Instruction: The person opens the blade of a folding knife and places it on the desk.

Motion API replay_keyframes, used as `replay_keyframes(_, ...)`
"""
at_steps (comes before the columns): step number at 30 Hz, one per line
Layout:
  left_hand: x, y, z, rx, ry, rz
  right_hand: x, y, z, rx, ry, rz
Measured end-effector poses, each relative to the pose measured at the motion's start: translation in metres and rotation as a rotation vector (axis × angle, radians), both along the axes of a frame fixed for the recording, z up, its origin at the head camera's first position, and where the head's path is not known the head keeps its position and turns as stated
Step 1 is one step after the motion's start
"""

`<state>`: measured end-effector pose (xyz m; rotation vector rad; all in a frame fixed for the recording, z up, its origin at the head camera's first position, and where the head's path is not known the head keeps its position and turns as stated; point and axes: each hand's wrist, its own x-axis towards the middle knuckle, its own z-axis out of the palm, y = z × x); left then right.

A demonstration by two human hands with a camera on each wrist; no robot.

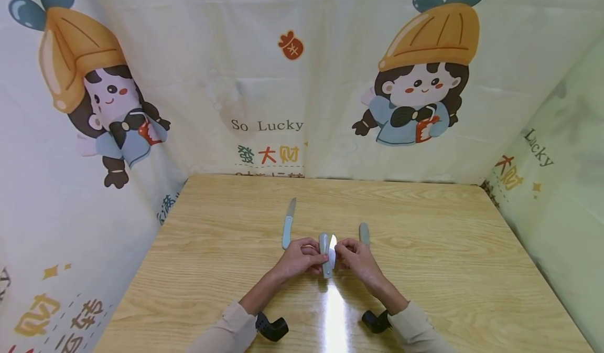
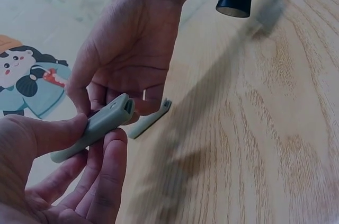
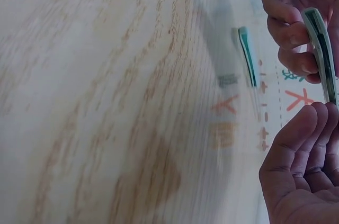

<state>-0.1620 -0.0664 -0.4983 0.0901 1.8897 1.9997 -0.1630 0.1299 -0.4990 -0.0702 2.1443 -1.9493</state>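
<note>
My left hand (image 1: 302, 258) grips the pale grey-green handle (image 1: 324, 250) of a folding knife above the table, thumb on one side and fingers on the other. The knife's shiny blade (image 1: 332, 252) stands partly swung out to the right of the handle. At that blade, my right hand (image 1: 359, 263) pinches with thumb and fingertips. In the left wrist view, the handle (image 2: 98, 131) lies across my left fingers, and the right hand (image 2: 135, 44) hides the blade. The right wrist view shows the handle's slotted edge (image 3: 324, 57).
A light blue folding knife (image 1: 287, 230) lies unfolded on the wooden table (image 1: 212, 269), beyond my left hand. Behind my right hand lies a grey-green folded knife (image 1: 364, 233), partly hidden. Printed cloth (image 1: 340, 80) hangs around the table's back and sides.
</note>
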Motion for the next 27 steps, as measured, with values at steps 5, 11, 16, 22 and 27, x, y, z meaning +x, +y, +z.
replay_keyframes(5, 0.0009, -0.0015, -0.0007, 0.013, 0.000, 0.005, 0.0006, 0.0016, 0.0000, -0.016, -0.003, 0.009)
replay_keyframes(11, 0.0031, -0.0009, -0.0013, 0.009, 0.044, -0.076, -0.0006, 0.0044, 0.0017, 0.010, 0.041, 0.095)
replay_keyframes(16, 0.0049, -0.0004, -0.0023, 0.022, 0.033, -0.074, -0.0026, 0.0039, 0.0031, 0.046, 0.052, 0.103)
replay_keyframes(22, 0.0050, -0.0019, -0.0029, 0.037, 0.023, -0.052, -0.0026, 0.0035, 0.0035, 0.059, 0.039, 0.055)
replay_keyframes(27, 0.0049, -0.0034, -0.0053, 0.044, 0.018, -0.045, -0.0021, 0.0039, 0.0017, 0.066, 0.036, 0.026)
